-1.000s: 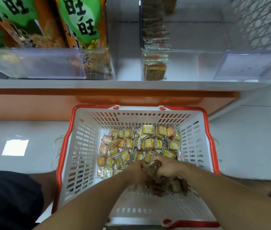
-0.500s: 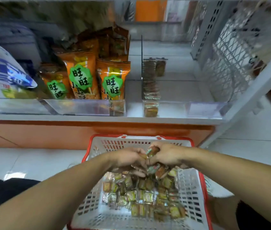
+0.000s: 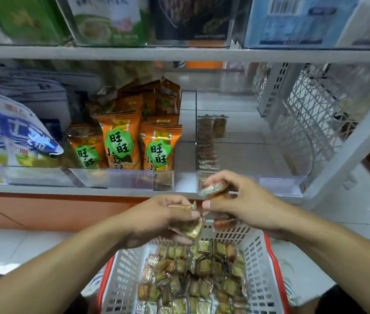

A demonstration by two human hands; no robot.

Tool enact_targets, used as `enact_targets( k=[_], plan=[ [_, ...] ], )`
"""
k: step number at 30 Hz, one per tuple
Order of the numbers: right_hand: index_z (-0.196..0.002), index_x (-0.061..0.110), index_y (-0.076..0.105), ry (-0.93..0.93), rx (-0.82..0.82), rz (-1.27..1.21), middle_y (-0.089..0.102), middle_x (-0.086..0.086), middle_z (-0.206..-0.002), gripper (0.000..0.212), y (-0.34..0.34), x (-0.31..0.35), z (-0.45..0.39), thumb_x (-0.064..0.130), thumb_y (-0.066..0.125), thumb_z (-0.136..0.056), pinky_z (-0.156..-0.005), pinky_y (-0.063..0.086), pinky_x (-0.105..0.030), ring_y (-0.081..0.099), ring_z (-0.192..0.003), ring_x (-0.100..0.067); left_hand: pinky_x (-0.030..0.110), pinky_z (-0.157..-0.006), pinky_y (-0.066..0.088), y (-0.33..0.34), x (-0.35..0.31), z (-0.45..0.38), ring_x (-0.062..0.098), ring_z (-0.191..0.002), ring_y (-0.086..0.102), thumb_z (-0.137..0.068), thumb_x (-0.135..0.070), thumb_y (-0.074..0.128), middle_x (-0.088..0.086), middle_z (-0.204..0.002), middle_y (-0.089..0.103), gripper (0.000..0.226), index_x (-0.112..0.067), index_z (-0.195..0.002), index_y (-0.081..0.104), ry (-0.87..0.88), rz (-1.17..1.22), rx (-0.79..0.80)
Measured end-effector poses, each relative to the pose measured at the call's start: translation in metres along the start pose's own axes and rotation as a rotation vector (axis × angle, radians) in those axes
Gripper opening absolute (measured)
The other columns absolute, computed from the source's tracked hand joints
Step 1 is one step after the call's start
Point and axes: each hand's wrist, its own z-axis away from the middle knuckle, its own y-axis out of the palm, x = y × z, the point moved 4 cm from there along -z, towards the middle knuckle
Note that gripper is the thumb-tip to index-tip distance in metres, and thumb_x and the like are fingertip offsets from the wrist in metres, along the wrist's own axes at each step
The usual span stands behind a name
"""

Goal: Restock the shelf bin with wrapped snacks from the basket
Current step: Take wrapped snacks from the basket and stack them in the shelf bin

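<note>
One white basket (image 3: 256,264) with a red rim holds dozens of small wrapped snacks (image 3: 193,282) — too many and too jumbled to count. Above the basket, two hands: the left hand (image 3: 163,219) and the right hand (image 3: 240,200) each grip several snacks. Behind the basket, three orange bags (image 3: 120,143) front one shelf — more stand behind.

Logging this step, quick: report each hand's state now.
Left hand: closed on a bunch of wrapped snacks.
Right hand: closed on more wrapped snacks, one green-wrapped piece on top, above the basket.
</note>
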Motion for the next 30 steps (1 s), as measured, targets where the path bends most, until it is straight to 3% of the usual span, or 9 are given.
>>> enact_targets(
  k=[3, 6, 10, 15, 18, 21, 25, 27, 30],
  plan=[
    [-0.108, 0.036, 0.066, -0.261, -0.243, 0.07, 0.073, 0.005, -0.102, 0.034, -0.017, 0.017, 0.007, 0.021, 0.082, -0.082, -0.068, 0.057, -0.018, 0.072, -0.089, -0.01, 0.038, -0.067, 0.064, 0.005, 0.009, -0.002, 0.024, -0.078, 0.074, -0.094, -0.01, 0.069, 0.01, -0.086, 0.07, 0.009, -0.012, -0.088, 0.075, -0.056, 0.214, -0.131],
    [-0.111, 0.035, 0.064, -0.427, -0.289, -0.033, 0.072, 0.009, -0.103, 0.037, -0.01, 0.022, 0.014, 0.015, 0.081, -0.084, -0.071, 0.054, -0.014, 0.071, -0.088, -0.005, 0.043, -0.064, 0.064, 0.026, 0.013, -0.004, 0.033, -0.087, 0.076, -0.09, -0.001, 0.063, 0.017, -0.103, 0.075, 0.025, -0.011, -0.109, 0.077, -0.142, 0.419, -0.034],
    [-0.116, 0.039, 0.061, -0.48, -0.261, 0.01, 0.07, 0.011, -0.106, 0.04, 0.008, 0.012, 0.01, 0.025, 0.079, -0.082, -0.077, 0.054, -0.016, 0.07, -0.088, -0.006, 0.045, -0.076, 0.065, 0.047, -0.004, -0.004, 0.034, -0.095, 0.074, -0.071, 0.007, 0.058, 0.025, -0.121, 0.07, 0.052, -0.001, -0.121, 0.072, -0.12, 0.618, 0.236],
    [-0.125, 0.039, 0.057, -0.443, -0.204, 0.013, 0.068, 0.009, -0.111, 0.048, 0.012, 0.006, 0.009, 0.047, 0.076, -0.081, -0.082, 0.055, -0.023, 0.069, -0.096, -0.009, 0.045, -0.093, 0.06, 0.048, -0.016, -0.001, 0.033, -0.113, 0.071, -0.071, 0.007, 0.072, 0.027, -0.129, 0.067, 0.046, 0.008, -0.117, 0.072, -0.017, 0.741, 0.291],
    [-0.122, 0.029, 0.063, -0.444, -0.127, -0.145, 0.069, 0.001, -0.111, 0.038, 0.014, 0.009, 0.008, 0.053, 0.061, -0.094, -0.084, 0.055, -0.023, 0.068, -0.101, -0.013, 0.04, -0.081, 0.064, 0.043, -0.017, -0.001, 0.031, -0.109, 0.073, -0.052, -0.006, 0.099, 0.024, -0.122, 0.071, 0.063, 0.004, -0.11, 0.076, 0.014, 0.701, 0.183],
    [-0.119, 0.028, 0.068, -0.423, -0.149, -0.204, 0.071, 0.002, -0.112, 0.023, 0.009, 0.011, 0.006, 0.028, 0.056, -0.099, -0.08, 0.053, -0.017, 0.069, -0.1, -0.01, 0.036, -0.078, 0.064, 0.037, -0.015, -0.003, 0.031, -0.109, 0.073, -0.056, -0.011, 0.099, 0.023, -0.118, 0.073, 0.056, -0.003, -0.107, 0.079, 0.07, 0.641, 0.085],
    [-0.14, 0.039, 0.051, -0.289, -0.155, -0.218, 0.067, 0.007, -0.129, 0.054, 0.0, 0.007, 0.0, 0.014, 0.066, -0.095, -0.085, 0.053, -0.015, 0.068, -0.111, -0.007, 0.036, -0.083, 0.063, 0.026, -0.011, -0.007, 0.031, -0.106, 0.074, -0.07, -0.003, 0.085, 0.023, -0.118, 0.073, 0.05, -0.007, -0.118, 0.072, 0.162, 0.543, -0.052],
    [-0.14, 0.035, 0.053, -0.177, -0.086, -0.216, 0.071, 0.005, -0.125, 0.055, -0.003, 0.008, -0.002, 0.023, 0.072, -0.089, -0.085, 0.057, -0.023, 0.07, -0.11, -0.012, 0.033, -0.082, 0.062, 0.023, -0.013, -0.007, 0.027, -0.099, 0.075, -0.064, -0.007, 0.092, 0.02, -0.114, 0.075, 0.049, -0.013, -0.109, 0.076, 0.223, 0.452, -0.111],
    [-0.13, 0.027, 0.064, -0.065, 0.087, -0.248, 0.072, -0.004, -0.124, 0.042, -0.005, 0.009, -0.003, 0.024, 0.067, -0.088, -0.101, 0.052, -0.043, 0.067, -0.118, -0.025, 0.031, -0.081, 0.062, 0.018, -0.017, -0.003, 0.024, -0.094, 0.077, -0.055, -0.018, 0.095, 0.012, -0.105, 0.079, 0.051, -0.022, -0.103, 0.078, 0.314, 0.26, -0.248]
  ],
)
